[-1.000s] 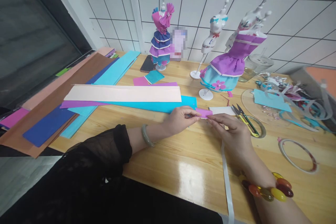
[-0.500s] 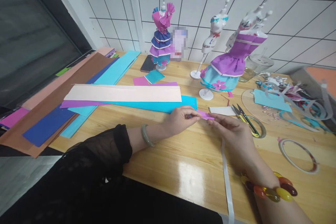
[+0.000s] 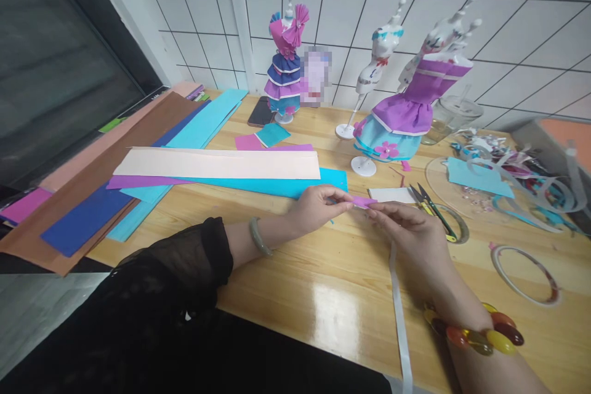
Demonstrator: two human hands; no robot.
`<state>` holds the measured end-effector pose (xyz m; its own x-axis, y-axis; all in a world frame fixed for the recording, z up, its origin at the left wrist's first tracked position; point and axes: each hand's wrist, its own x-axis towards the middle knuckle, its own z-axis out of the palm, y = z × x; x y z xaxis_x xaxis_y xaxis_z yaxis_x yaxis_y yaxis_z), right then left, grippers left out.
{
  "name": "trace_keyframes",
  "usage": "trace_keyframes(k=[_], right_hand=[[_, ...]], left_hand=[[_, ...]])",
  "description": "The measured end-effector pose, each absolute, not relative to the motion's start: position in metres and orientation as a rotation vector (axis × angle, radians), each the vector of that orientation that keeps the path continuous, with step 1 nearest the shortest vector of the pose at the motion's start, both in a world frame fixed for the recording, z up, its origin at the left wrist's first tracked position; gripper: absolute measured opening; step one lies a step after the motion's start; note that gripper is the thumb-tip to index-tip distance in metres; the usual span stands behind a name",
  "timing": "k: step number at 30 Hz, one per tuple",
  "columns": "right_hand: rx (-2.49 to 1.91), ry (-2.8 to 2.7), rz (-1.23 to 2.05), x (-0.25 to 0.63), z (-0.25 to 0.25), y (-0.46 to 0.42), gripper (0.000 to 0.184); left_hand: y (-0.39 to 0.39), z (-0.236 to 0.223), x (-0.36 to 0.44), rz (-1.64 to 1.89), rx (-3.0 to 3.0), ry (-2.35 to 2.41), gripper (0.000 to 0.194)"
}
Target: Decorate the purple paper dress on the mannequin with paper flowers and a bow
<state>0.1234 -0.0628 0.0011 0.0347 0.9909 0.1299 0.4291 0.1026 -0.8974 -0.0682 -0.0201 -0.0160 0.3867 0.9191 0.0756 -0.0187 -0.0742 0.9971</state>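
Observation:
My left hand [image 3: 316, 208] and my right hand [image 3: 410, 237] meet over the wooden table [image 3: 295, 283], both pinching a small pink paper piece [image 3: 363, 201] between their fingertips. The piece is folded flat and narrow. A white ribbon strip [image 3: 398, 314] runs from under my right hand toward the table's near edge. A white card [image 3: 390, 195] lies just behind the hands, with yellow-handled scissors [image 3: 434, 212] to its right.
Long crepe paper sheets [image 3: 217, 164] in cream, teal, purple, blue and brown lie at the left. Three small mannequins [image 3: 406, 108] with paper dresses stand at the back. Tape rings [image 3: 524, 265], ribbon scraps [image 3: 521, 175], a glass cup [image 3: 450, 116] and a phone [image 3: 261, 112] are around.
The pink paper piece has been pressed flatter and narrower between my fingers. Both hands stay in nearly the same place.

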Motion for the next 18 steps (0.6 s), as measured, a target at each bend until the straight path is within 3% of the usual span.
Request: trace_keyframes(k=[18], right_hand=[[-1.497,-1.268,0.999,0.118,0.015,-0.059,0.020]], left_hand=[[-0.020,-0.011,-0.069,0.999,1.337,0.844,0.030]])
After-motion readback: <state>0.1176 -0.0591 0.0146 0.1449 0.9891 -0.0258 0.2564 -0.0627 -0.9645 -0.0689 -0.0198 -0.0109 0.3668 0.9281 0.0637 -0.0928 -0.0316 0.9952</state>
